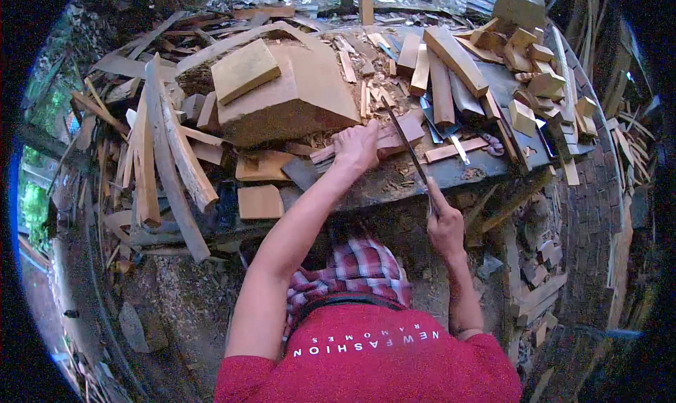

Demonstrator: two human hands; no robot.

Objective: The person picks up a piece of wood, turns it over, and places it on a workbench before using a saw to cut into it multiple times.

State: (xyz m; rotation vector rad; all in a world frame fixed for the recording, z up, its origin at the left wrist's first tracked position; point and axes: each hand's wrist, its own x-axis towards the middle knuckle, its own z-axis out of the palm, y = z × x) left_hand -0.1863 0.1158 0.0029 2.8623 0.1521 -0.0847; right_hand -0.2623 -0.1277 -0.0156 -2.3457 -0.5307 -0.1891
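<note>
My left hand (358, 146) rests over the left part of a reddish-brown wooden block (393, 140) near the bench's front edge, its fingers bent down around the wood. To the right, my right hand (445, 223) is closed around the near end of a long, thin, dark blade tool (410, 146). The tool slants away to the upper left and passes over the block's right part. Whether its edge touches the wood cannot be told. Small wood chips (380, 97) lie just beyond the block.
A large cut timber (289, 90) with a flat board (245, 71) on it stands at left on the bench (380, 195). Long offcuts (169, 132) lean over the left edge. Several blocks (522, 118) and sticks (442, 86) crowd the right side.
</note>
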